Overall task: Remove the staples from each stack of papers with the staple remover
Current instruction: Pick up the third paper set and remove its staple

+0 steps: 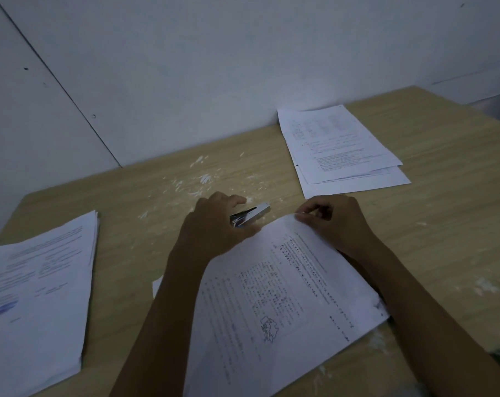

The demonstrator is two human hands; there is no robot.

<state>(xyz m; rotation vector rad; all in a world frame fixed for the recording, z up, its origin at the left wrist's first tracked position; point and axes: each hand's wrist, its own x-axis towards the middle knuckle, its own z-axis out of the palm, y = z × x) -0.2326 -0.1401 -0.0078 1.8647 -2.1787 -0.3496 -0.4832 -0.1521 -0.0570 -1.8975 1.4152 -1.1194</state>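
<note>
A printed paper stack (274,305) lies tilted on the wooden table in front of me. My left hand (214,222) grips a metal staple remover (251,214) just beyond the stack's far left edge, its tip pointing right toward the far corner. My right hand (334,222) pinches that far corner of the top sheets between thumb and fingers. Any staple there is hidden by my fingers.
A thick pile of papers (39,296) lies at the left. Another few loose sheets (340,150) lie at the far right against the grey wall (185,67). White scraps (200,179) are scattered on the table (443,196) beyond my hands.
</note>
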